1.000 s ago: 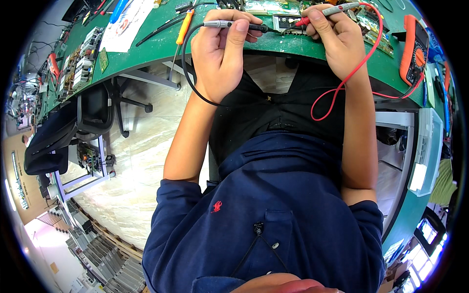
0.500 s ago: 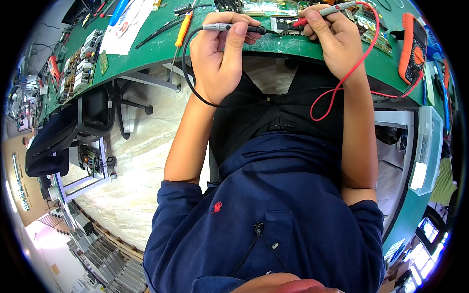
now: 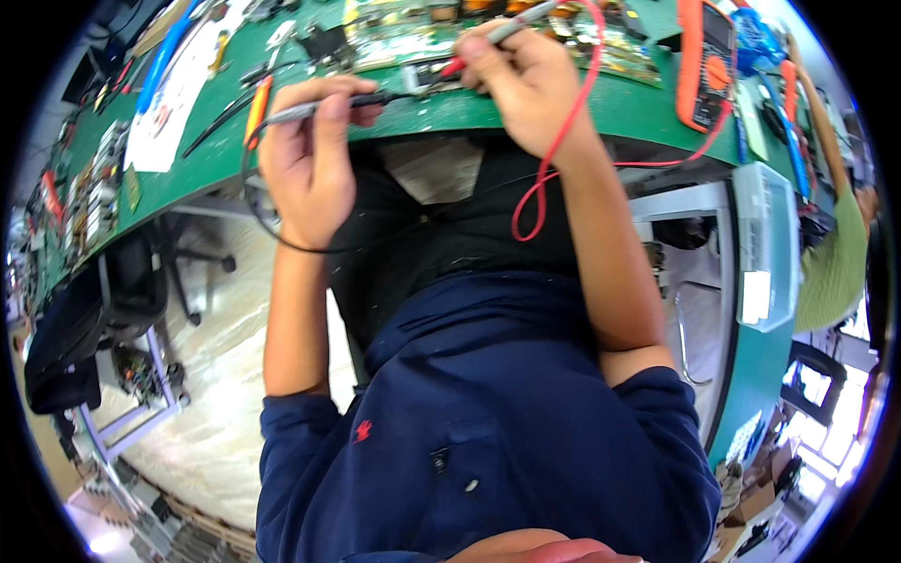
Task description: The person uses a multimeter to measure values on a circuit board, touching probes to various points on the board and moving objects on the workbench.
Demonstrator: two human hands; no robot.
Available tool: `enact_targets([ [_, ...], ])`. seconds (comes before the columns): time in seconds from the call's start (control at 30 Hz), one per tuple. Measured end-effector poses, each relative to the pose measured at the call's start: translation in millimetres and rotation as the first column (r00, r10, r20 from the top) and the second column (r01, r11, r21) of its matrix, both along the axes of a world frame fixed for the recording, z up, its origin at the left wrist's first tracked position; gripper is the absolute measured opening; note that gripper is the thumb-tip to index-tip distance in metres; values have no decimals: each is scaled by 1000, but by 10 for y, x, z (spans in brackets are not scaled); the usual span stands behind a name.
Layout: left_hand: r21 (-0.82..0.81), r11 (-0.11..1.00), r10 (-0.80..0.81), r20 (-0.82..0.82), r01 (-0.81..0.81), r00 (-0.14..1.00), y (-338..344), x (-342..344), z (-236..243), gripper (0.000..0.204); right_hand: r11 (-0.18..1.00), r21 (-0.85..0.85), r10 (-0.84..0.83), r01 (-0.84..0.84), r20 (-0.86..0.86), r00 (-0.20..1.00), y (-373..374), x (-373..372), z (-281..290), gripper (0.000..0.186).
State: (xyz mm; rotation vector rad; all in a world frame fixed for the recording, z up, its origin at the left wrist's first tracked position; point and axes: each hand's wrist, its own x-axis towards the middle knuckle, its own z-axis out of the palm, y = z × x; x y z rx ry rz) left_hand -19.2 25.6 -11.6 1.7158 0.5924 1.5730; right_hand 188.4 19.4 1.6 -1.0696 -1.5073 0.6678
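Observation:
My left hand (image 3: 314, 159) is closed around a black test probe (image 3: 298, 112) with a grey grip, its tip pointing right. My right hand (image 3: 530, 89) pinches a red test probe (image 3: 521, 21) with a grey section, slanting down to the left. Both tips meet near a small black-and-white part (image 3: 422, 75) at the near edge of a circuit board (image 3: 404, 52). I cannot tell whether either tip touches metal. A red lead loops from the right probe to an orange multimeter (image 3: 704, 75) on the bench; a black lead hangs from the left probe across my lap.
On the green bench (image 3: 211, 167), an orange-handled screwdriver (image 3: 258, 111) lies left of my left hand. White paper (image 3: 174, 117) and more boards (image 3: 94, 188) are farther left. A clear bin (image 3: 765, 249) hangs at the right edge. Beyond it is a person in a green shirt (image 3: 835, 258).
The whole view has shifted, so hands, bench and meter sit farther left. Both hands keep hold of their probes. More of the person in green shows at the right.

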Motion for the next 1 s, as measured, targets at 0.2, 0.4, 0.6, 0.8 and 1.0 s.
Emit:
enact_targets([
  [0.2, -17, 1000, -10, 0, 10, 1000, 7, 17, 17, 16, 998, -53, 31, -33, -36, 999, 2, 22, 41, 27],
  [0.4, -11, 999, -31, 20, 31, 999, 27, -8, 4, 11, 999, -41, -20, 16, -89, 996, -5, 48, 8, 25],
  [0.6, 23, 1000, -17, -11, 17, 1000, 28, -45, 2, 15, 994, -65, -89, 92, 45, 995, -30, 29, 43, 25],
  [0.8, 15, 999, -39, 36, 39, 999, 24, -32, 6, 12, 992, -75, -97, 104, 87, 991, -26, 24, 49, 28],
  [1.0, 13, 999, -36, 15, 36, 999, 36, -24, -1, 13, 990, -89, -102, 109, 90, 991, -23, 11, 52, 29],
])
